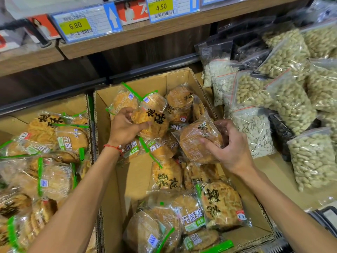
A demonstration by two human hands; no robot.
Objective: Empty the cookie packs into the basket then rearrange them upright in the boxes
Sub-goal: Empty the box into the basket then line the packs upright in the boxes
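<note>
Two open cardboard boxes sit on a shop shelf. The middle box (pixel 135 178) holds several clear packs of round golden cookies lying jumbled. My left hand (pixel 125 127) grips one cookie pack (pixel 155 123) with black characters near the box's far half. My right hand (pixel 231 147) holds another cookie pack (pixel 197 143) above the box's right wall, thumb across its front. The left box (pixel 80 105) is full of similar packs (pixel 52 181) with green seals. A dark basket corner (pixel 326 216) shows at the lower right.
Clear bags of peanuts (pixel 291 101) and pale seeds (pixel 255 128) are piled on the shelf right of the middle box. A wooden upper shelf with price tags (pixel 87 22) overhangs the back. A dark metal rail (pixel 153 68) runs behind the boxes.
</note>
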